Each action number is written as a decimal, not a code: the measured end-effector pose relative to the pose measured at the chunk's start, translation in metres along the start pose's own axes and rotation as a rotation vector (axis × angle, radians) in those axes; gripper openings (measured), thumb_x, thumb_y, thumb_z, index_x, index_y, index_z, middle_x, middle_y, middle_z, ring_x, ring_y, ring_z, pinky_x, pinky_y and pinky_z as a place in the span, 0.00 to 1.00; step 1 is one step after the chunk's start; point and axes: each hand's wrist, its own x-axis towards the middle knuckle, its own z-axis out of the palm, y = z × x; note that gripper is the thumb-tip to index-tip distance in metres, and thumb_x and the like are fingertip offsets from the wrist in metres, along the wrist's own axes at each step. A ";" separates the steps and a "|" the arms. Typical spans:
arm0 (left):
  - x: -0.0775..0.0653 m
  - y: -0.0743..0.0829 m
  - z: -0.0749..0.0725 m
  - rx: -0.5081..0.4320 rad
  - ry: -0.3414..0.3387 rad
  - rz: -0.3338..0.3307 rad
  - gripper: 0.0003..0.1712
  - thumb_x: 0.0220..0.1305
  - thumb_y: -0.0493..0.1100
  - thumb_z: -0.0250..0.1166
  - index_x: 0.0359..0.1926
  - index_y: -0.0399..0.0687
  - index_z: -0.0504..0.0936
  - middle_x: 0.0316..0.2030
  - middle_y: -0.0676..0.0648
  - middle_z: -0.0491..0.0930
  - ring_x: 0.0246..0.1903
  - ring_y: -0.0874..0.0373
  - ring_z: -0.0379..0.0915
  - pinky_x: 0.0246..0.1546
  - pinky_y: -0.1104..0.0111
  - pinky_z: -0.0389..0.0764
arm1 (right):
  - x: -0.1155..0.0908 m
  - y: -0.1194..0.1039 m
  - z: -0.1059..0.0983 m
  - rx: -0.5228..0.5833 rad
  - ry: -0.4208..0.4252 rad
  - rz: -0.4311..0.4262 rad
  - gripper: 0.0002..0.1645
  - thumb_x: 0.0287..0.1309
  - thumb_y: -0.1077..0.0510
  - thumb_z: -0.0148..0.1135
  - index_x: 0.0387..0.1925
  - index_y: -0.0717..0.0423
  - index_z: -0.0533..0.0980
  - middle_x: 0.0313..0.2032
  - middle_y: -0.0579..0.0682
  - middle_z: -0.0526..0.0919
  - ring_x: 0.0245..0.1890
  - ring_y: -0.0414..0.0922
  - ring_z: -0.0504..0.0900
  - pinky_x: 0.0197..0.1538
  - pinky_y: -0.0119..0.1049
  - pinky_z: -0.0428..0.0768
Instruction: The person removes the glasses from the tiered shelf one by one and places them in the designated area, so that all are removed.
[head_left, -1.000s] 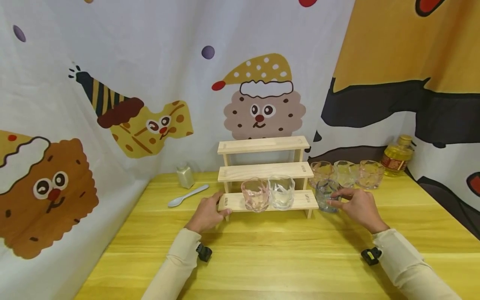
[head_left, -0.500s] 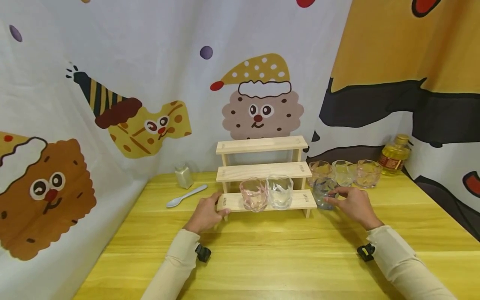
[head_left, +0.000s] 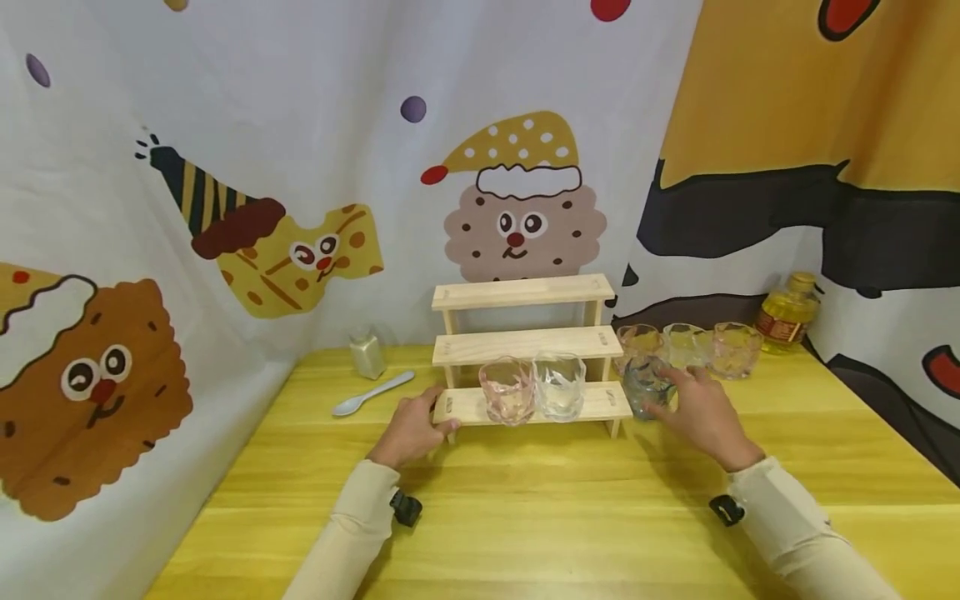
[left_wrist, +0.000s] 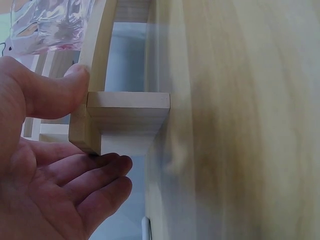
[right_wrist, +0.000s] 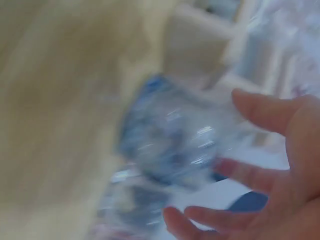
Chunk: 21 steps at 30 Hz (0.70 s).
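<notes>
My left hand (head_left: 408, 429) holds the front left end of a three-step wooden rack (head_left: 525, 343). In the left wrist view, the thumb presses the board's edge and the other fingers (left_wrist: 100, 192) lie beneath. A pink glass (head_left: 507, 392) and a clear glass (head_left: 559, 387) stand side by side on the lowest step. Right of the rack is a bluish glass (head_left: 645, 387), with my right hand (head_left: 705, 417) beside it. The thumb and fingers spread about that glass; in the blurred right wrist view their contact with it is unclear.
Behind the bluish glass stand a pink glass (head_left: 637, 340), a clear glass (head_left: 684, 343) and another pink glass (head_left: 735, 350). An oil bottle (head_left: 787, 317) is at the back right. A white spoon (head_left: 372, 394) and a small jar (head_left: 367, 354) lie left of the rack.
The bluish glass has shifted slightly back and left, near the rack's end. My right hand has moved left and its thumb and fingers are spread wider. My left hand stays on the rack.
</notes>
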 end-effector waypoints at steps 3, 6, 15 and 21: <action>0.000 -0.001 0.002 -0.002 0.000 0.001 0.37 0.65 0.47 0.70 0.70 0.36 0.69 0.54 0.37 0.83 0.50 0.46 0.82 0.51 0.55 0.82 | -0.007 -0.028 -0.007 -0.008 0.082 -0.053 0.38 0.56 0.52 0.73 0.63 0.68 0.72 0.53 0.80 0.74 0.49 0.74 0.77 0.50 0.69 0.76; -0.001 -0.001 0.001 -0.012 0.012 0.005 0.36 0.65 0.46 0.70 0.69 0.36 0.70 0.54 0.37 0.84 0.49 0.47 0.82 0.49 0.55 0.82 | -0.008 -0.055 -0.011 0.069 0.101 -0.105 0.40 0.57 0.52 0.72 0.66 0.65 0.68 0.57 0.74 0.74 0.51 0.69 0.77 0.48 0.65 0.78; -0.001 0.001 -0.002 -0.002 0.025 0.024 0.35 0.64 0.46 0.70 0.67 0.35 0.71 0.51 0.36 0.84 0.44 0.49 0.83 0.45 0.57 0.82 | 0.004 -0.095 0.015 0.152 0.069 -0.158 0.47 0.55 0.52 0.75 0.73 0.53 0.64 0.62 0.67 0.73 0.51 0.64 0.80 0.47 0.60 0.81; -0.001 0.000 0.001 -0.012 0.015 0.023 0.36 0.64 0.46 0.70 0.68 0.34 0.70 0.54 0.35 0.84 0.50 0.46 0.82 0.50 0.55 0.83 | 0.009 -0.098 0.034 0.131 0.081 -0.187 0.43 0.53 0.51 0.77 0.68 0.56 0.70 0.60 0.67 0.74 0.54 0.63 0.79 0.51 0.60 0.81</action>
